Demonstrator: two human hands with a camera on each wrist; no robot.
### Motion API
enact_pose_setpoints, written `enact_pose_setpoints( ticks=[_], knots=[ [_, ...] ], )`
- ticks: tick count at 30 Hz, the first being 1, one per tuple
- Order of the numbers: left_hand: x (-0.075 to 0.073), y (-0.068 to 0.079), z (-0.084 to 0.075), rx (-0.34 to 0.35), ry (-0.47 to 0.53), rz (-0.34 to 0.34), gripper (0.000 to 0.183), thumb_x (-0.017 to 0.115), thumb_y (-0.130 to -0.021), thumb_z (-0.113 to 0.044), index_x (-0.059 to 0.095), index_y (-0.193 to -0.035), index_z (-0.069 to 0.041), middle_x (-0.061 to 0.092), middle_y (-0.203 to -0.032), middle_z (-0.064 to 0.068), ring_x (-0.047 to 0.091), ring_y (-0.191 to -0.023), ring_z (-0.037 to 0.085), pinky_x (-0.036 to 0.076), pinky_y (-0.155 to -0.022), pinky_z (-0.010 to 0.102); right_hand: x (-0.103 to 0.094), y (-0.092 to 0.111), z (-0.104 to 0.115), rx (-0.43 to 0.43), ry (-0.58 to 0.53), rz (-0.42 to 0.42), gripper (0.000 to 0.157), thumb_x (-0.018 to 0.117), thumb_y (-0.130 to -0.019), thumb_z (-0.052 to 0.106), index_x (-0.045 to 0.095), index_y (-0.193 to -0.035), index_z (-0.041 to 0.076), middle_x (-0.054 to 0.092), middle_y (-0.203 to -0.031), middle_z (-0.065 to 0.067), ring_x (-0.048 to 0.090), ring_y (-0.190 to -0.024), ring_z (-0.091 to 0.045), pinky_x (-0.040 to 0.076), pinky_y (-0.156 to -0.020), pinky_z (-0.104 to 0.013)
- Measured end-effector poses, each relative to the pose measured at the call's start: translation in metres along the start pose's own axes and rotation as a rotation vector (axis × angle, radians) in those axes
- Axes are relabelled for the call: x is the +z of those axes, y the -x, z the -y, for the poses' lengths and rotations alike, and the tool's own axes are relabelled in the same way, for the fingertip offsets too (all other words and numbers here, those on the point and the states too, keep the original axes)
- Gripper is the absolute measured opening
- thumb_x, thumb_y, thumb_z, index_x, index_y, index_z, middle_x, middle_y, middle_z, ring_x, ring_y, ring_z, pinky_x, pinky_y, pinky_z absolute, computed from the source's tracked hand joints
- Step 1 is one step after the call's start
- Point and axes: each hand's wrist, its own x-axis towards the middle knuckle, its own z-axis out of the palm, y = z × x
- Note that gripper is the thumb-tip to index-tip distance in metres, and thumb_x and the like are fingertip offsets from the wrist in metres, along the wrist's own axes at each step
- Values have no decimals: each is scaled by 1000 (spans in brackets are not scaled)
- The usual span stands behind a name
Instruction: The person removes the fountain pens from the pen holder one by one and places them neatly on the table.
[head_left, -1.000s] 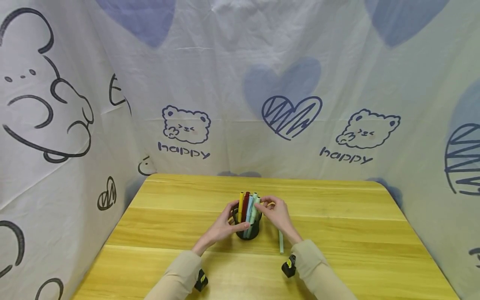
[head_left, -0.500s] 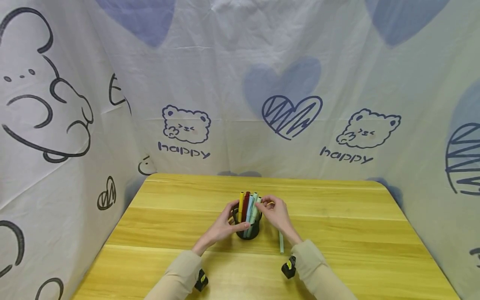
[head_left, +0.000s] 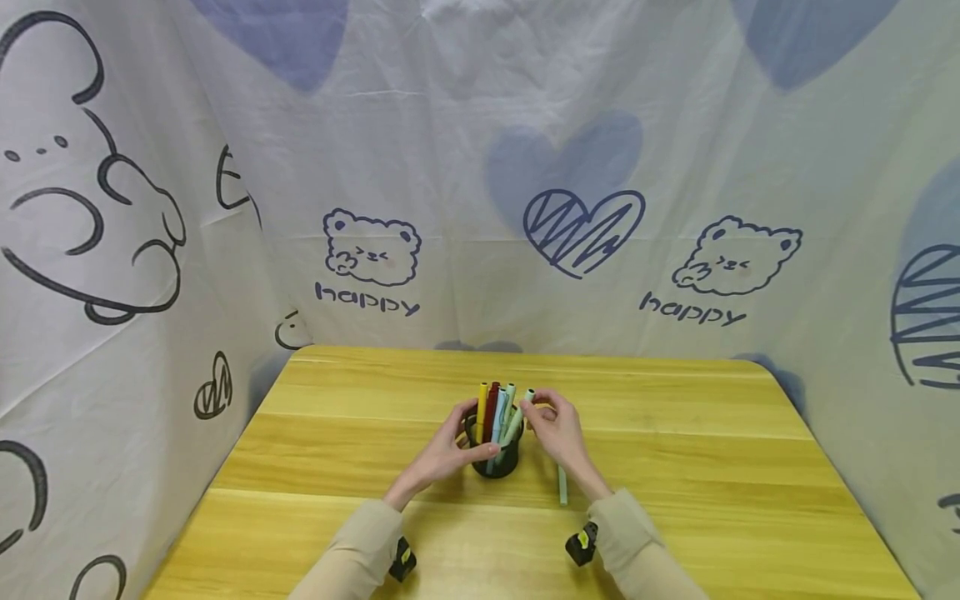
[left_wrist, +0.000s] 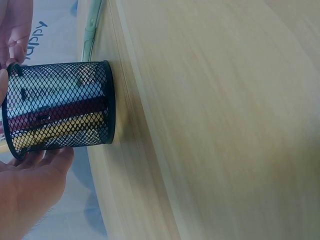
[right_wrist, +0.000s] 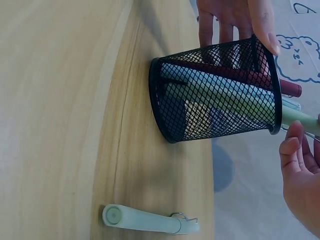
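Note:
A black mesh pen holder (head_left: 504, 468) stands upright on the table, with several pens in it. My left hand (head_left: 442, 457) holds it round the rim, thumb in front and fingers behind. Between the thumb and fingers of my right hand (head_left: 558, 427) is the upper end of a light green pen (head_left: 519, 423), which leans right with its lower part inside the mesh, as the right wrist view shows. Beside it stand a yellow pen (head_left: 482, 410), a dark red pen (head_left: 490, 414), a light blue pen (head_left: 499, 413) and another light green pen (head_left: 512, 392).
A loose pale green pen (right_wrist: 145, 220) with a metal clip lies on the wooden table (head_left: 712, 467), right of the holder, partly under my right forearm in the head view. Printed cloth (head_left: 465, 183) hangs behind the table and at both sides.
My right hand has shifted slightly right, and the top of the light green pen has tilted right with it, away from the other pens. The left hand and the holder stay put.

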Motion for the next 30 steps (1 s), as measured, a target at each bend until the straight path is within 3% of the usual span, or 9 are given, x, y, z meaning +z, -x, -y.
enact_pose_setpoints(
  ticks=[5, 11, 15, 18, 25, 30],
  knots=[
    [0, 0, 0, -3, 2, 5, 91, 78, -90, -27, 21, -159, -10, 25, -164, 20, 26, -151, 47, 25, -123, 61, -2, 4, -2, -26, -108, 11, 19, 53, -104, 7, 51, -117, -7, 63, -114, -36, 60, -68, -8, 46, -55, -17],
    [0, -1, 0, -6, 16, 10, 92, 78, -90, -28, 20, -159, -11, 25, -164, 20, 25, -152, 45, 24, -125, 59, -4, 9, -5, -134, -149, 43, 23, 39, -110, 13, 37, -127, -2, 63, -113, -40, 63, -68, -13, 54, -55, -27],
    [0, 0, 0, -7, 20, 8, 92, 78, -89, -27, 21, -159, -10, 25, -164, 21, 25, -152, 45, 24, -124, 59, -6, 11, -6, -162, -217, 37, 23, 32, -111, 19, 29, -128, 3, 73, -100, -15, 66, -67, -15, 56, -55, -28],
    [1, 0, -1, -8, 19, 6, 92, 78, -89, -26, 21, -159, -10, 25, -164, 20, 25, -152, 45, 24, -124, 59, -7, 13, -7, -170, -265, 31, 22, 30, -112, 21, 25, -126, 5, 71, -94, 6, 66, -67, -12, 56, -56, -24],
    [0, 0, 0, 7, 16, 9, 91, 78, -89, -27, 22, -159, -10, 26, -164, 19, 26, -152, 45, 24, -124, 61, -8, 13, -5, -134, -299, -11, 30, 39, -109, 10, 18, -129, 3, 63, -101, -7, 60, -69, -11, 52, -57, -18],
    [0, 1, 0, 5, 21, 2, 91, 79, -89, -27, 23, -159, -12, 26, -165, 18, 25, -152, 43, 24, -124, 60, -8, 12, 0, -77, -294, -40, 37, 45, -104, 0, 18, -129, 5, 61, -101, -4, 54, -67, -6, 44, -57, -19]
  ],
)
